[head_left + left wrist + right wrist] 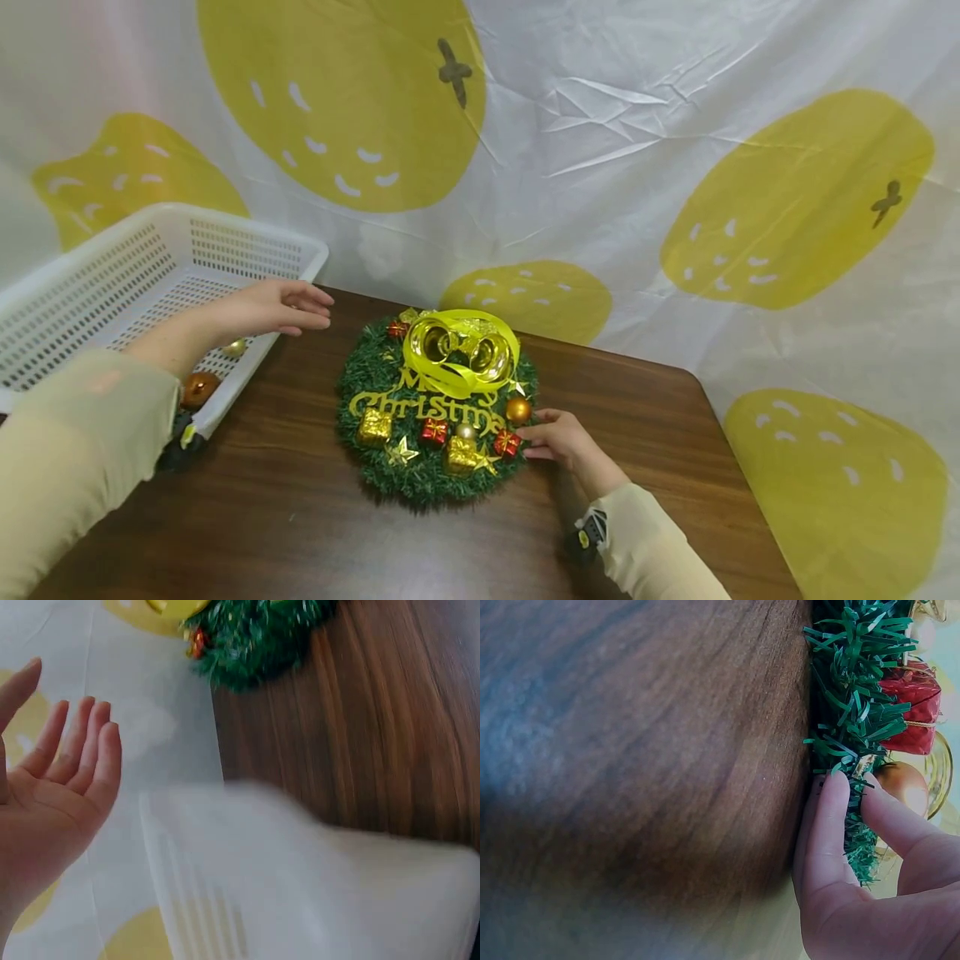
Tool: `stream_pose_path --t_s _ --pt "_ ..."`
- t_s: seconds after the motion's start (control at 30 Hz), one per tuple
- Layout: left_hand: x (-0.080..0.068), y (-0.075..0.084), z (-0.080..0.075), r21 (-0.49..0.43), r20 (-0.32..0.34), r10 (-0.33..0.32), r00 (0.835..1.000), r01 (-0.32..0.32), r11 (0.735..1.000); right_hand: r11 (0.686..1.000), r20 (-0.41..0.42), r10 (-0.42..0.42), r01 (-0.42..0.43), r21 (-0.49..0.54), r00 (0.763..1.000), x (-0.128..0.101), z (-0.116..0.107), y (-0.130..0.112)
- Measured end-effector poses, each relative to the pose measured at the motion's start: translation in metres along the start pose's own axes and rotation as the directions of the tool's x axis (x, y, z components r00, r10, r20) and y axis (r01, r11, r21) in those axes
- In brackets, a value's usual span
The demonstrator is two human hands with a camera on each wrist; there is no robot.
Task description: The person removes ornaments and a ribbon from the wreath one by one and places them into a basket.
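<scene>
A green tinsel Christmas wreath (pixel 420 487) lies on the table, dressed with gold "Christmas" lettering, stars and small gift boxes. Yellow ribbon with shiny gold loops (pixel 459 385) sits on its upper part. At the wreath's right edge my right hand (pixel 562 439) pinches the tinsel between thumb and fingers, close to an orange bauble (pixel 518 409) and a red gift box (pixel 507 442). In the right wrist view, the thumb (pixel 892 817) lies beside that bauble. My left hand (pixel 255 308) hovers over the basket's right side, fingers loosely extended, holding nothing.
A white slotted plastic basket (pixel 318 258) stands at the left, with a copper bauble (pixel 200 389) and a small gold bauble (pixel 236 347) inside. Behind the brown wooden table (pixel 637 400) hangs a white cloth (pixel 585 200) printed with yellow fruit shapes.
</scene>
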State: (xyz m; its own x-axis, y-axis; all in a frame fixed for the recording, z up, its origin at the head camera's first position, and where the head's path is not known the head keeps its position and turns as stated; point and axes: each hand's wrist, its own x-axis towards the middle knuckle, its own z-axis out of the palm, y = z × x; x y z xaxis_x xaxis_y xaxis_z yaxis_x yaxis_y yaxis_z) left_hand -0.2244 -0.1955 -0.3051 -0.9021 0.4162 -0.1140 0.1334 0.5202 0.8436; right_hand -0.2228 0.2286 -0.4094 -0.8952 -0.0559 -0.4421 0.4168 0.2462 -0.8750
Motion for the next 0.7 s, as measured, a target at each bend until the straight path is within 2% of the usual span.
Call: stream_pose_path --t_s 0.27,0.47,0.7 --pt "0.023 0.012 0.028 -0.098 0.034 0.069 0.997 -0.065 0.993 1.000 0.007 -0.001 0.001 -0.008 1.000 0.001 -0.001 -0.001" --pt "0.039 0.020 0.051 -0.096 0.065 0.114 0.991 -0.108 0.990 1.000 0.002 0.007 -0.006 -0.008 1.000 0.001 -0.002 0.000" --pt "0.057 0.019 0.075 -0.138 0.101 0.137 0.985 -0.122 0.983 1.000 0.004 0.001 -0.001 -0.002 1.000 0.000 -0.001 0.001"
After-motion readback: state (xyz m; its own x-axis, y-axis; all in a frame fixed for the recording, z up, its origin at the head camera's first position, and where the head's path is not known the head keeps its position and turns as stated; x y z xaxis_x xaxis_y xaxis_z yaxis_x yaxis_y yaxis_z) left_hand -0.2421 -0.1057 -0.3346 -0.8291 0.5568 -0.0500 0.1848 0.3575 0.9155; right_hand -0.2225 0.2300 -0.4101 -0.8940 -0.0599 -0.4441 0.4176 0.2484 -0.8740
